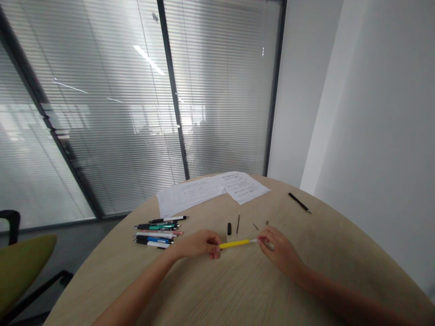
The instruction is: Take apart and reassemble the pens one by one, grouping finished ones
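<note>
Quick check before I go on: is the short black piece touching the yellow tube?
Apart. The head view shows a strip of bare tabletop between the black piece and the yellow tube.

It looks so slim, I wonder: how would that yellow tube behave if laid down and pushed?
The yellow tube would probably roll, given its seemingly round shape. It looks stiff, running straight from the left hand, and likely light, being thin.

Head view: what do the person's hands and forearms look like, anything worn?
The left hand and right hand are gloveless. The left forearm and right forearm taper towards the wrist; no sleeve, watch, cable or marking shows on either. Rings are too small to rule out.
</note>
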`<state>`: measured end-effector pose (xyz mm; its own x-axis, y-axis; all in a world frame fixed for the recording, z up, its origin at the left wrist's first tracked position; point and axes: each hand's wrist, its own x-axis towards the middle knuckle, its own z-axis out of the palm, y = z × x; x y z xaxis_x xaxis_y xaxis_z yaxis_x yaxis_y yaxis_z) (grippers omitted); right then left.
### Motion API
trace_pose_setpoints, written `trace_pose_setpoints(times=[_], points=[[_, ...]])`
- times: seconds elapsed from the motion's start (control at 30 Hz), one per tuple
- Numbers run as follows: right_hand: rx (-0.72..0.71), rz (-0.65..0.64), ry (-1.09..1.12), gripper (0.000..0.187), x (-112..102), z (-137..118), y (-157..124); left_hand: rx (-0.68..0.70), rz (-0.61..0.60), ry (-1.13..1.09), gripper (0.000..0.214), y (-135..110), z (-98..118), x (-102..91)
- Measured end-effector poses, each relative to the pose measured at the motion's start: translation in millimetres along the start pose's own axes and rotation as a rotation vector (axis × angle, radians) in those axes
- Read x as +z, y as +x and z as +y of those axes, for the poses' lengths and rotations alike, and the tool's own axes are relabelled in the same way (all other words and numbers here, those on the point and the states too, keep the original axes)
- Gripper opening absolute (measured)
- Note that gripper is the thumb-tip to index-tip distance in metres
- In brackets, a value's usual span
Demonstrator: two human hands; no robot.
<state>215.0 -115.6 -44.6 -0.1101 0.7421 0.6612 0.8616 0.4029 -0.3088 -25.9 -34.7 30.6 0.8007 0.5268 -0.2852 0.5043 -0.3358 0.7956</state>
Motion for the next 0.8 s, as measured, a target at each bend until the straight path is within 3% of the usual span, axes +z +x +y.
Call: trace_pose_setpoints(times=[0.8], points=[[-0.095, -0.035, 0.037, 0.011, -4.1, -7.6, -0.4, -0.007, 0.001, 0.004, 0.011, 3.9, 0.0, 7.4]])
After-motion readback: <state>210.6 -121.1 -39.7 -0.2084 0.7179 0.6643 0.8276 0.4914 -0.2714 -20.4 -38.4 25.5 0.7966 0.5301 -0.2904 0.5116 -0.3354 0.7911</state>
